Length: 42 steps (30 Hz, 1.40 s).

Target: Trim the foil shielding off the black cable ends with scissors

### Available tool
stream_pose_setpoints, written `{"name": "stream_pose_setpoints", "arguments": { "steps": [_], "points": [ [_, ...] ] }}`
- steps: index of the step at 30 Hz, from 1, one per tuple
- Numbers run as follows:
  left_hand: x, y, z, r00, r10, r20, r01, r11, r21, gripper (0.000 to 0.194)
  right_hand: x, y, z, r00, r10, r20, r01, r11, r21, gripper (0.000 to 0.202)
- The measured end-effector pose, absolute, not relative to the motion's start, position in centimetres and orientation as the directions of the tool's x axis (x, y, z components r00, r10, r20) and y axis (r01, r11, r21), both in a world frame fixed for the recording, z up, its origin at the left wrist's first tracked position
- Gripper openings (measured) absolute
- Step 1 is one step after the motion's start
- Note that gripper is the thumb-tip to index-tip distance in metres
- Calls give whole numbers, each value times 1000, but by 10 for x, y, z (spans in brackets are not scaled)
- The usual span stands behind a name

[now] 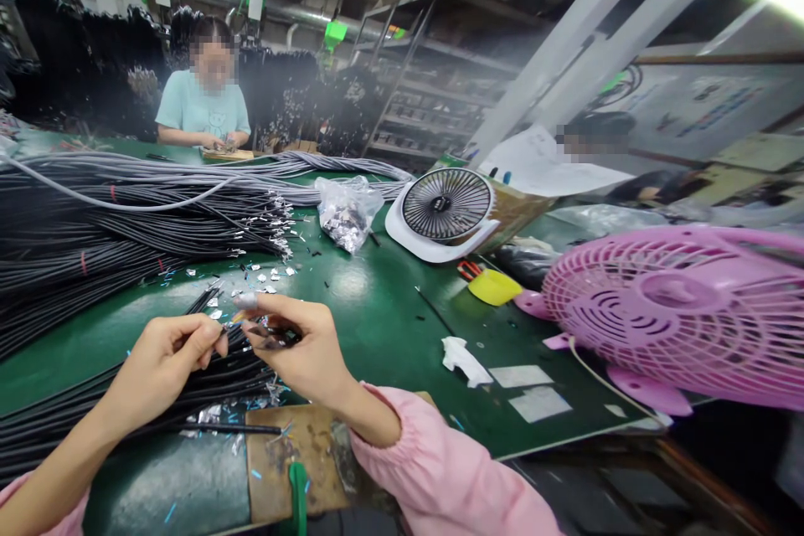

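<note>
Just above the black cables (235,373) on the green table (370,310), a cable end (236,318) with coloured wires is being pinched by the left hand (164,356), while a dark tool (276,340) (partly hidden by fingers) is being gripped in the curled right hand (309,347).

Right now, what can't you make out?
Head view:
Cable end at the left hand: too small, partly covered by fingers.
Dark object in the right hand: mostly hidden by fingers.
Black cables: cut off by the left edge.
Pink fan: cut off by right edge.
Plastic bag: contents blurred by crumpled film.
</note>
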<state>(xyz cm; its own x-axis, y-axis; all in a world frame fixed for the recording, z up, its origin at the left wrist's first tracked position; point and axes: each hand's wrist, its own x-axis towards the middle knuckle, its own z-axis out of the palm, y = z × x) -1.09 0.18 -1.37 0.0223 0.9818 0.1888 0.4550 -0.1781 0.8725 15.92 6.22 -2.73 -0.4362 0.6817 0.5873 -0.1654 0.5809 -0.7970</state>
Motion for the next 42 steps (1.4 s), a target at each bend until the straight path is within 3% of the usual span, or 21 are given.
{"name": "stream_pose_setpoints", "arguments": {
  "steps": [11, 20, 23, 29, 36, 42],
  "points": [
    [-10, 1, -16, 23, 979, 201, 453, -189, 871, 47, 160, 60, -24, -398, 751, 526, -119, 526, -842, 17],
    [-11, 2, -18, 71, 981, 182, 458, -194, 867, 48, 150, 68, -23, -550, 811, 199, -97, 175, -980, 24],
    [-11, 4, -18, 64, 984, 166, 458, -177, 871, 50, 150, 72, -23, -561, 811, 166, -130, 112, -985, 25],
    [-13, 3, -17, 71, 984, 165, 447, -179, 876, 52, 155, 68, -23, -580, 783, 223, -203, 126, -971, 30],
    [-15, 3, -13, 117, 974, 196, 460, -228, 858, 53, 154, 65, -25, -553, 761, 340, -160, 303, -939, 20],
    [-22, 2, -2, 111, 965, 237, 466, -261, 845, 35, 154, 67, -23, -427, 833, 353, -50, 368, -929, 21]
  ]
}}
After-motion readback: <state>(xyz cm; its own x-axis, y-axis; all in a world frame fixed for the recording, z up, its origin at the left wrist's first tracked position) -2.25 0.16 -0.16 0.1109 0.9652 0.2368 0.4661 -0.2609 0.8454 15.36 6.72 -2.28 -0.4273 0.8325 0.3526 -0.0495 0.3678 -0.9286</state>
